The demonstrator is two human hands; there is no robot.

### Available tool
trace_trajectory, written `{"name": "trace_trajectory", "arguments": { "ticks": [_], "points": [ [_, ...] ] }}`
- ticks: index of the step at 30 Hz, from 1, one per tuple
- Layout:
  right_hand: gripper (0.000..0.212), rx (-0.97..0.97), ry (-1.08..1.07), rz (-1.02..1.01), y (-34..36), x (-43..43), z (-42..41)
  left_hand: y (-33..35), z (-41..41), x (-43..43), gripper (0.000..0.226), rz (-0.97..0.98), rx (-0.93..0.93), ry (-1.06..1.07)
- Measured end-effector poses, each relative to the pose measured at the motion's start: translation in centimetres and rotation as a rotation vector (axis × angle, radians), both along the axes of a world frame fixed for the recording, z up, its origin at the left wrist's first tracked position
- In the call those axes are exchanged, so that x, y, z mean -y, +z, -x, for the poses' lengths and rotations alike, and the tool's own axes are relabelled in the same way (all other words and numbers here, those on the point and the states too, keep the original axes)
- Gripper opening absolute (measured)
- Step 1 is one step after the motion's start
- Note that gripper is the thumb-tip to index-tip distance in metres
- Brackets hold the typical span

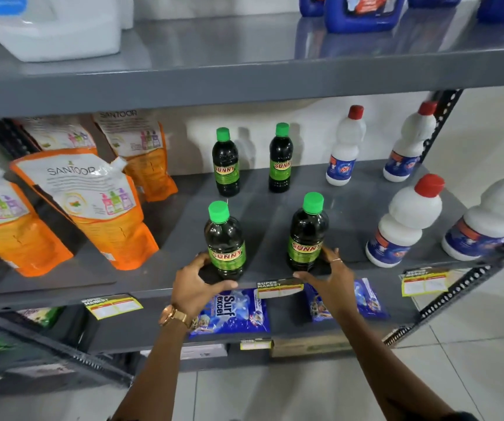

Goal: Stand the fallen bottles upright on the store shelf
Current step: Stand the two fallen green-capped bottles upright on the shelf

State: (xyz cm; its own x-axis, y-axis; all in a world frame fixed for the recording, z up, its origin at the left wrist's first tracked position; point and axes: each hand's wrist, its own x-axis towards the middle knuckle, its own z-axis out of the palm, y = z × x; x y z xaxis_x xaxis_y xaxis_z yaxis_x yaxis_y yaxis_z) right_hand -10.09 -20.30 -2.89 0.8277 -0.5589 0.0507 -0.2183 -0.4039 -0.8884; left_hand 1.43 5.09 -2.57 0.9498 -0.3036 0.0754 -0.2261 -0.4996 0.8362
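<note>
Four dark Sunny bottles with green caps stand upright on the grey middle shelf. Two are at the back. The front left bottle has my left hand curled around its base, thumb in front and fingers to its left. The front right bottle has my right hand spread beside its base, fingertips close to its right side and the thumb at the shelf edge in front of it.
Orange Santoor refill pouches lean at the left of the shelf. White bottles with red caps stand at the right. Price tags hang on the shelf edge. Blue Surf Excel packets lie on the shelf below, jugs above.
</note>
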Motion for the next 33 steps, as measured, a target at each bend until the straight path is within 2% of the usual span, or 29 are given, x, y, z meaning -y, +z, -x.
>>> {"name": "trace_trajectory", "arguments": {
  "ticks": [4,9,11,13,15,17,19,21,22,24,26,33],
  "points": [
    [0.081,0.004,0.023,0.021,0.2,0.4,0.3,0.1,0.3,0.2,0.068,0.003,-0.004,0.000],
    [0.086,0.022,0.085,0.017,0.4,0.5,0.4,0.1,1.0,0.5,0.085,-0.003,-0.051,0.043],
    [0.091,0.051,0.087,-0.009,0.0,0.8,1.1,-0.1,2.9,1.3,0.096,0.023,0.028,0.135],
    [0.080,0.142,-0.023,-0.010,-0.2,1.3,2.7,-0.3,6.2,2.5,0.099,-0.004,0.192,0.268],
    [0.069,0.273,-0.215,-0.019,-0.6,2.4,4.9,-0.9,9.8,4.2,0.085,-0.063,0.361,0.242],
    [0.079,0.381,-0.397,-0.020,-1.0,4.5,6.7,-1.9,12.1,6.2,0.076,-0.100,0.386,0.049],
    [0.096,0.364,-0.455,0.037,-1.3,7.5,7.7,-2.9,12.4,8.3,0.071,-0.135,0.376,-0.075],
    [0.104,0.253,-0.319,0.057,-0.9,10.5,7.5,-2.9,11.3,10.5,0.072,-0.137,0.352,-0.061],
    [0.100,0.195,-0.219,0.055,-0.8,11.7,7.1,-2.7,10.6,11.3,0.072,-0.135,0.341,-0.036],
    [0.077,0.138,-0.093,0.055,-1.4,13.5,6.5,-2.7,9.4,12.7,0.071,-0.150,0.328,0.007],
    [0.063,0.121,-0.088,0.044,-2.1,14.4,6.0,-2.8,9.1,13.6,0.070,-0.163,0.312,0.051],
    [0.065,0.178,-0.072,0.020,-2.1,14.2,5.8,-2.9,9.3,15.2,0.063,-0.102,0.286,0.189]
  ]
}}
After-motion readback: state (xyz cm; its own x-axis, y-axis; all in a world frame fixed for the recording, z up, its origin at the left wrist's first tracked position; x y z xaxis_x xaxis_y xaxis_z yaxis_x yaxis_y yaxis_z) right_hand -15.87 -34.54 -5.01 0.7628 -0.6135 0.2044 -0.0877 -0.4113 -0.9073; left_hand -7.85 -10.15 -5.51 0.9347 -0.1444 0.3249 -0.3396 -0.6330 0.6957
